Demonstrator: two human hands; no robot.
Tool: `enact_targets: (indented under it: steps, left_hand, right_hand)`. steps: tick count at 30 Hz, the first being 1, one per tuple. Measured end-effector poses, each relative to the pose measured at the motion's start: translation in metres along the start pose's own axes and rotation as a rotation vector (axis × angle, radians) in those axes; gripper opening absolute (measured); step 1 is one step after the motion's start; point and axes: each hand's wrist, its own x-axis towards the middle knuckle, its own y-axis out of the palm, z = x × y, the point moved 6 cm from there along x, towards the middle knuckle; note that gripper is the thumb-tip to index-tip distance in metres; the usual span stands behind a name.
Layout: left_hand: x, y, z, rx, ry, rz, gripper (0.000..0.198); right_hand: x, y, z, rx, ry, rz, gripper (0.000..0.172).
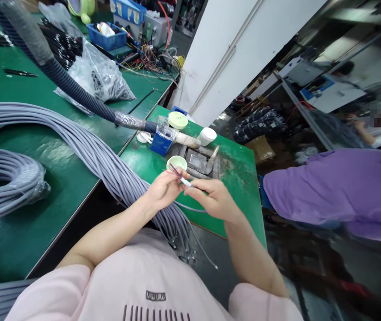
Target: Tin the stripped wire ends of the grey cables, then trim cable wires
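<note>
Cable end [186, 182] lay between the two hands in the head view, over the green surface [248, 187] and just short of the pale green bowl [179, 163]. The right hand [212, 197] gripped it narrowly; the left hand [163, 189] pinched the thin wires [175, 170] at its tip. The step appeared to be separating those wires; the next move seemed to call for steady, fine fingertip control.
</note>
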Motion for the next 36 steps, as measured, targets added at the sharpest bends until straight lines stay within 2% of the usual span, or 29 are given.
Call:
enact_targets:
  steps: [4,6,9,12,16,21,24,27,30,34,36]
  left_hand:
    - [-0.003,-0.003,0.018,0.002,-0.05,0.012,0.029]
    - [-0.007,-0.003,0.022,0.063,-0.028,0.031,0.038]
    - [-0.015,-0.005,0.019,0.213,0.044,0.04,0.042]
    - [-0.02,-0.008,0.011,0.381,0.134,0.014,0.036]
    - [-0.023,-0.01,0.006,0.542,0.182,-0.011,0.039]
    - [-0.025,-0.005,0.014,0.624,0.147,0.098,0.047]
    - [-0.027,-0.006,0.015,0.639,0.149,0.099,0.047]
    - [-0.029,-0.006,0.012,0.646,0.157,0.092,0.043]
    - [-0.031,-0.006,0.008,0.627,0.153,0.094,0.038]
    - [-0.032,-0.008,0.009,0.495,0.089,0.115,0.036]
    - [-0.031,-0.011,0.009,0.384,0.047,0.082,0.036]
  right_hand:
    - [-0.006,0.005,-0.002,-0.08,-0.004,-0.13,0.029]
    - [-0.008,0.006,-0.004,-0.161,0.02,-0.188,0.026]
    - [-0.011,0.01,-0.005,-0.306,0.031,-0.123,0.029]
    - [-0.014,0.005,0.004,-0.4,-0.037,-0.08,0.028]
    - [-0.013,-0.013,0.027,-0.446,-0.159,-0.267,0.022]
    - [0.006,-0.003,0.041,-0.57,-0.267,-0.282,0.021]
    - [0.014,0.006,0.041,-0.611,-0.285,-0.282,0.021]
    - [0.014,0.007,0.043,-0.561,-0.296,-0.327,0.021]
    - [0.008,-0.001,0.041,-0.411,-0.284,-0.381,0.022]
    - [-0.002,-0.014,0.028,-0.248,-0.302,-0.352,0.017]
    - [-0.009,-0.016,0.018,-0.206,-0.347,-0.314,0.02]
